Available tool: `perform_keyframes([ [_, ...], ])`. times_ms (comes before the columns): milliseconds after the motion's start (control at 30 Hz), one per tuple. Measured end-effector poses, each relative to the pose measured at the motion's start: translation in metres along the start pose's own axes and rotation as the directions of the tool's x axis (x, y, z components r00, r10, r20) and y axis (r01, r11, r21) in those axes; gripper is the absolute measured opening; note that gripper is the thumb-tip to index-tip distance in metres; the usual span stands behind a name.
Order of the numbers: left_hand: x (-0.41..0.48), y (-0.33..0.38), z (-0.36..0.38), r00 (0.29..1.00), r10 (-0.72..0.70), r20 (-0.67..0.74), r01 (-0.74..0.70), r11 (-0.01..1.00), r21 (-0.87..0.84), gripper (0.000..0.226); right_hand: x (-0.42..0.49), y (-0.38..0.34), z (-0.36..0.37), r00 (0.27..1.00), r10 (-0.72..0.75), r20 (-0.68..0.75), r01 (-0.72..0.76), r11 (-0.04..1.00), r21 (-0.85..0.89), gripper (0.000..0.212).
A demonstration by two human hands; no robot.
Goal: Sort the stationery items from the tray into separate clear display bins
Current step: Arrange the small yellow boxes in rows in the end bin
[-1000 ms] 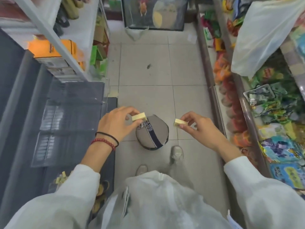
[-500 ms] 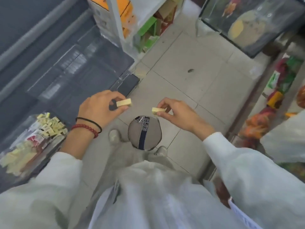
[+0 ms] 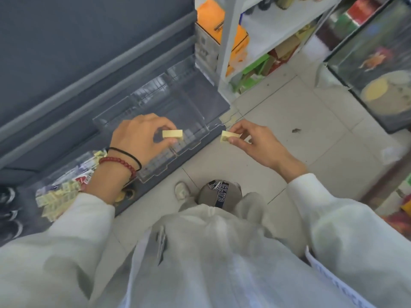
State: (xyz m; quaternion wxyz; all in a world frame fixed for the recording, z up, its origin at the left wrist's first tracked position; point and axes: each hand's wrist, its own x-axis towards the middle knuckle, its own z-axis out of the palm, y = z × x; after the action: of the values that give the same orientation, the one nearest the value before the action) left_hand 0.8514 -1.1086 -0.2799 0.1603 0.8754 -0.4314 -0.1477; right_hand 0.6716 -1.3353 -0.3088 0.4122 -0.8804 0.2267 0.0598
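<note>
My left hand [image 3: 139,136] pinches a small pale yellow eraser [image 3: 172,133] above the clear display bins [image 3: 191,112] on the dark grey shelf. My right hand [image 3: 253,141] pinches a second pale yellow eraser [image 3: 229,136] just right of the bins' front corner, over the floor. The tray [image 3: 64,190] of mixed stationery, mostly yellow packets with some white and red ones, lies at the lower left, partly hidden by my left sleeve.
A white shelf post [image 3: 224,52] with orange boxes [image 3: 213,16] and green packets stands right of the bins. A glass tank [image 3: 378,70] sits at the far right on the tiled floor. A grey cap [image 3: 219,192] hangs in front of me.
My view has turned left toward the grey shelf, bringing the clear bins and tray into sight. Both hands, still holding their erasers, now sit over and beside the bins.
</note>
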Motion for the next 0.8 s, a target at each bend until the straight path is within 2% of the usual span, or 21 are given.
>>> perform_keyframes([
  [133, 0.019, -0.005, 0.002, 0.996, -0.08, -0.049, 0.077, 0.995, -0.06, 0.02, 0.032, 0.001, -0.013, 0.998, -0.045, 0.053, 0.045, 0.999, -0.003, 0.013],
  [267, 0.034, -0.003, 0.022, 0.981, -0.167, -0.098, 0.168, 0.986, -0.003, 0.024, 0.077, 0.016, -0.024, 0.978, -0.124, 0.17, 0.137, 0.988, -0.07, 0.017],
  [367, 0.034, -0.002, 0.048, 0.945, -0.29, -0.151, 0.291, 0.957, -0.017, 0.022, 0.115, 0.026, -0.022, 0.932, -0.201, 0.3, 0.252, 0.957, -0.141, 0.017],
  [433, 0.032, -0.003, 0.069, 0.905, -0.39, -0.167, 0.382, 0.921, -0.079, 0.022, 0.135, 0.031, -0.016, 0.907, -0.25, 0.339, 0.308, 0.943, -0.128, 0.016],
  [567, 0.039, -0.023, 0.118, 0.86, -0.498, -0.111, 0.487, 0.866, -0.113, 0.023, 0.175, 0.048, 0.017, 0.87, -0.317, 0.377, 0.378, 0.921, -0.098, 0.011],
  [667, 0.058, -0.064, 0.155, 0.828, -0.55, -0.107, 0.54, 0.834, -0.112, 0.028, 0.219, 0.067, 0.052, 0.848, -0.354, 0.394, 0.419, 0.904, -0.09, 0.009],
  [800, 0.1, -0.134, 0.184, 0.822, -0.545, -0.168, 0.537, 0.839, -0.09, 0.029, 0.292, 0.07, 0.093, 0.829, -0.473, 0.298, 0.514, 0.855, -0.073, 0.013],
])
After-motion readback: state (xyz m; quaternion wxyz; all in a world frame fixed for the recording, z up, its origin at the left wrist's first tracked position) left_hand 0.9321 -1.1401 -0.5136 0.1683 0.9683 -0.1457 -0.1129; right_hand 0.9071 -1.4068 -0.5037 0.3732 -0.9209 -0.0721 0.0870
